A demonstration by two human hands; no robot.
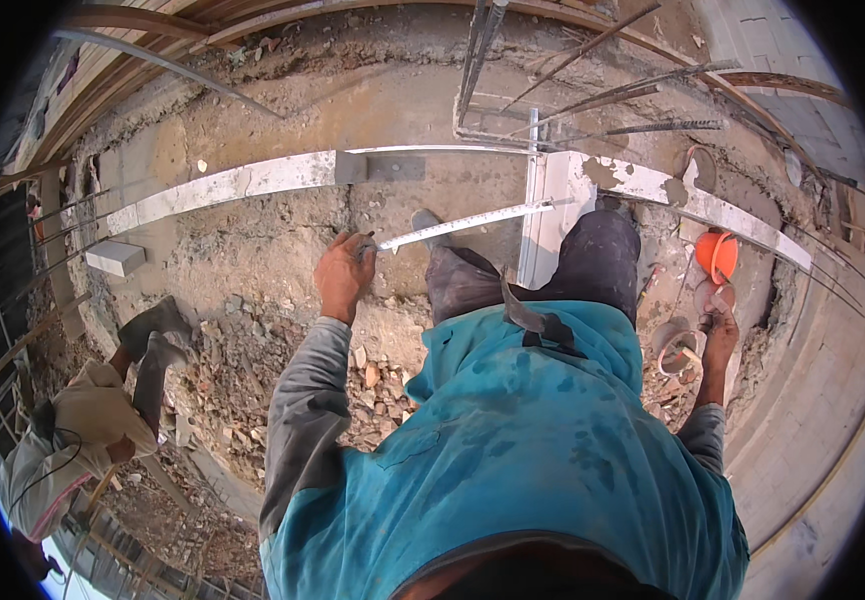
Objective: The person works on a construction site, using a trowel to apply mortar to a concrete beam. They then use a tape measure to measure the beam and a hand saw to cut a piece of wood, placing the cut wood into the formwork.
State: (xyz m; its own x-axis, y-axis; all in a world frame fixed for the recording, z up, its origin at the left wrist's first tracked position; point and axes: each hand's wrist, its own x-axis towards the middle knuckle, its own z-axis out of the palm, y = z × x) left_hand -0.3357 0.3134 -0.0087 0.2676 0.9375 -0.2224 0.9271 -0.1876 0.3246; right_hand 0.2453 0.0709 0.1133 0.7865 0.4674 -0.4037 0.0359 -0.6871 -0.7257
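The left grip is nearly closed, its fingertips seeming to pinch the near end of the rule; exactly where the thumb sits I cannot tell. From there the rule slants away to the right, past the shoe, and its far end lies over or against the white block beside the person's knee. Beyond the left grip, up and to its left, runs the row of blocks, with a loose block farther left.

The right grip, well apart from the rule, has curled fingers; whether they hold anything I cannot tell. Just above it sits the orange bowl, and just to its left the pail.

The rule is held at one end only, so a slack pinch could let it swing or slide off the block. A leg lies close under it, and a shift of the knee could knock it askew and spoil a reading. Broken stone below the left grip makes poor footing; a slip could jerk the rule. The bars up beyond its far end could catch a sleeve if the person leans forward. A careless sweep of the right grip could tip the bowl or pail. The co-worker, left of and below the left grip, seems too far off to bump it.
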